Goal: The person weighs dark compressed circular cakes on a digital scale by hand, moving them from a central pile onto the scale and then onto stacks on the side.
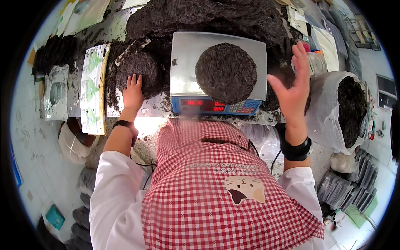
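Atop blue steel-topped scale [183,75]: round black fibrous cake [226,73], prob. mid-weigh; R hand [294,91] off, L hand [133,93] on 2nd cake [149,71], prob. pending; fingers apart.

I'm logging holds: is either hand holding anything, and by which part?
Nothing is visibly held: the left hand lies over the near edge of the dark round bundle; the right hand is open and empty beside the scale.

Cake [226,73] on the scale [183,75] — second cake [146,68] left, bag [323,114] right, heap [208,18] behind.
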Tool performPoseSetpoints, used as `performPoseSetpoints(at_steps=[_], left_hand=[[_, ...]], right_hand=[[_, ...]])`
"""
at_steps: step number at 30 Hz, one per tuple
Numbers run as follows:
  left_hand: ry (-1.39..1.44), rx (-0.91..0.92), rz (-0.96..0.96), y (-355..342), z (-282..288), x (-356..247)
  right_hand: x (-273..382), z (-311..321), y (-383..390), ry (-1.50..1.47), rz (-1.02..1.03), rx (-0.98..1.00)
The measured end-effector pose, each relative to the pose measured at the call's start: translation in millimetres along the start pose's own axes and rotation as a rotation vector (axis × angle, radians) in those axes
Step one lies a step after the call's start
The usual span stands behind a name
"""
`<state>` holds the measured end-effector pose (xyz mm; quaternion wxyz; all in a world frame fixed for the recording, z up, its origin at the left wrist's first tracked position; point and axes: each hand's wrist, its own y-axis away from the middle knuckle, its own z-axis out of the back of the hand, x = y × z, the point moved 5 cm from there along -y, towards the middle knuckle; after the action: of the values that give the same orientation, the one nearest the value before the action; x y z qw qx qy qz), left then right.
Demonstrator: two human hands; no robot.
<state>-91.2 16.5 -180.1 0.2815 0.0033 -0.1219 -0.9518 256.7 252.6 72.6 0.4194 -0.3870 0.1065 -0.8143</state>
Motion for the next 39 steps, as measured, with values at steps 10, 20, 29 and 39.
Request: performPoseSetpoints(at_steps=[10,20,29,39], left_hand=[[0.027,-0.001,-0.009,17,-8,5],[0.433,-0.5,-0.341,26,146,-126],[0.251,-0.059,-0.646,24,120,-263],[0.622,-0.364,-0.335,30,141,-181]], right_hand=[[-22,-104,93,0.013,0.134,0.505],[-142,-78,85,-0.444,-0.777,-0.054],[-316,-73,110,0.594,-0.572,0.48],[-113,-20,65,0.125,-0.019,0.067]])
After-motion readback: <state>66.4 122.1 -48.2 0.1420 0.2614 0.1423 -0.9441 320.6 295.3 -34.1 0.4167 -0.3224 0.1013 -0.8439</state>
